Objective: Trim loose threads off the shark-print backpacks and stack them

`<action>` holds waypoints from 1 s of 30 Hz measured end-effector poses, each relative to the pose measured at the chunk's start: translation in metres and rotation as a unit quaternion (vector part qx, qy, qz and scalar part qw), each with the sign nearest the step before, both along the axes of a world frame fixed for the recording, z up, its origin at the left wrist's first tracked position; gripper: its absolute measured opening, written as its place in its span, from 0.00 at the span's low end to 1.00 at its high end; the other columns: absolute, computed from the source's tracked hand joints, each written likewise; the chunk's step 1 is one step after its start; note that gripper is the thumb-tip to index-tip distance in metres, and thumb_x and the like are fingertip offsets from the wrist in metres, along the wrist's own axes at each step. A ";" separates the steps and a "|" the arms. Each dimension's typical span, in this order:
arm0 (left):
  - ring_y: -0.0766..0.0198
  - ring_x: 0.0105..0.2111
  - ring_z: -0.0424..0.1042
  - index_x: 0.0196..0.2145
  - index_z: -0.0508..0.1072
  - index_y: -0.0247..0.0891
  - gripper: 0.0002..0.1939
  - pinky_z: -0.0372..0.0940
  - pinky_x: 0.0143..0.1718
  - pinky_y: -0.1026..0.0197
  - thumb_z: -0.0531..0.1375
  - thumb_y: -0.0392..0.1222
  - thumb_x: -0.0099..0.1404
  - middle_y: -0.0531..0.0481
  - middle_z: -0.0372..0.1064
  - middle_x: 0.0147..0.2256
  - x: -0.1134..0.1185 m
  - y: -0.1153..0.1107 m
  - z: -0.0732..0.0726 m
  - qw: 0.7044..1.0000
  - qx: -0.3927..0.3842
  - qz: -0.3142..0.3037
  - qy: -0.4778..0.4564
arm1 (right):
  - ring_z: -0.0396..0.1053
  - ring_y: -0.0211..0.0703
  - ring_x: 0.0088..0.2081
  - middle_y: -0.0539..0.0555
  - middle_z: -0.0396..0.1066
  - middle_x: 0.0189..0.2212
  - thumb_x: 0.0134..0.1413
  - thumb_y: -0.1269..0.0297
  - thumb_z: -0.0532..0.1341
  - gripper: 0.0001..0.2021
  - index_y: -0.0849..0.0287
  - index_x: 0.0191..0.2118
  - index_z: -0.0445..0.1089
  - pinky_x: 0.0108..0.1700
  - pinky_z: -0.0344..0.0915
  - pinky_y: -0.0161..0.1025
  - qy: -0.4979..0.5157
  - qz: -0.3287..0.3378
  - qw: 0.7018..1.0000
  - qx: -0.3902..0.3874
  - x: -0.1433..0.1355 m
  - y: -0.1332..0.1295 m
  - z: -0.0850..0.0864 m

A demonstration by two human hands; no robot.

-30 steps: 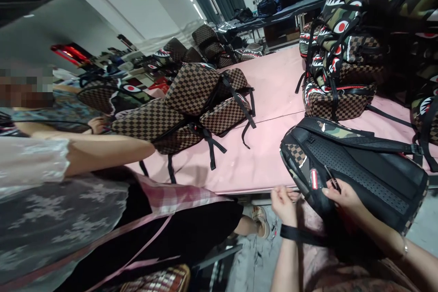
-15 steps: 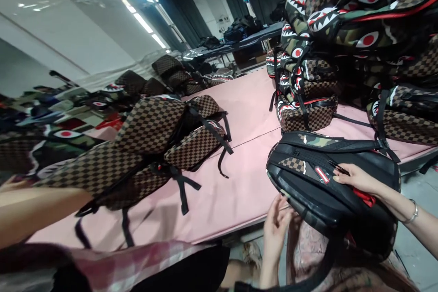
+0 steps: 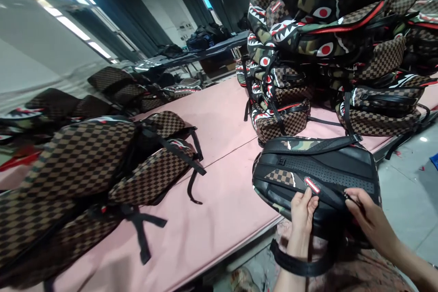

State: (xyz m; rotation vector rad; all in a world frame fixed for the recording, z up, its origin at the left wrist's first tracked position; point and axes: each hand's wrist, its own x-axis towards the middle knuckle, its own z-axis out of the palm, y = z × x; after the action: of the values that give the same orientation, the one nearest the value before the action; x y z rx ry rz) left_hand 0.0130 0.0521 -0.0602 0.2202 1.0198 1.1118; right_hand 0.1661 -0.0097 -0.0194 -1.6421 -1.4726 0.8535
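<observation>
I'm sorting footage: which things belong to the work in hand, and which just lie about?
In hand:
backpack
its label, at the left hand
small dark item, right hand

Lying about:
checkered bags, left side
stacked bags, right side
dark bundles, background

White light strips (image 3: 74,28) are glaring upper left, room's looking dim-ish
Soft shadows are sitting on the pink table (image 3: 226,182), shiny floor (image 3: 407,164) is catching a bright spot, far left is going kinda soft and stretched.
</observation>
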 end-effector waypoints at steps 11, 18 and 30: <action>0.77 0.16 0.64 0.19 0.62 0.33 0.21 0.62 0.18 0.75 0.72 0.40 0.37 0.60 0.59 0.17 0.004 -0.003 0.013 0.997 0.011 0.079 -0.020 | 0.66 0.39 0.22 0.47 0.65 0.21 0.57 0.54 0.52 0.11 0.56 0.38 0.60 0.25 0.62 0.34 -0.007 -0.034 0.999 0.029 -0.034 -0.010 -0.034; 0.77 0.16 0.65 0.19 0.63 0.33 0.20 0.62 0.18 0.75 0.72 0.39 0.38 0.59 0.61 0.17 0.004 -0.003 0.014 0.997 0.008 0.079 -0.025 | 0.66 0.39 0.24 0.48 0.65 0.24 0.57 0.57 0.51 0.10 0.57 0.38 0.61 0.27 0.63 0.33 -0.050 -0.042 0.994 0.083 -0.036 -0.009 -0.036; 0.76 0.17 0.65 0.21 0.64 0.33 0.19 0.61 0.18 0.74 0.71 0.42 0.39 0.59 0.61 0.18 0.005 -0.006 0.013 0.997 0.031 0.075 -0.012 | 0.69 0.39 0.26 0.50 0.68 0.26 0.58 0.58 0.51 0.09 0.57 0.36 0.61 0.29 0.64 0.33 -0.062 -0.022 0.995 0.079 -0.045 0.003 -0.036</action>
State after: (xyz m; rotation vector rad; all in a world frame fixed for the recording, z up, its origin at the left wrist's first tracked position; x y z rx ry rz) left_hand 0.0184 0.0466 -0.0471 0.1830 0.9936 1.2808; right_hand 0.1212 -0.0071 -0.0551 -1.6275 -1.5404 0.6033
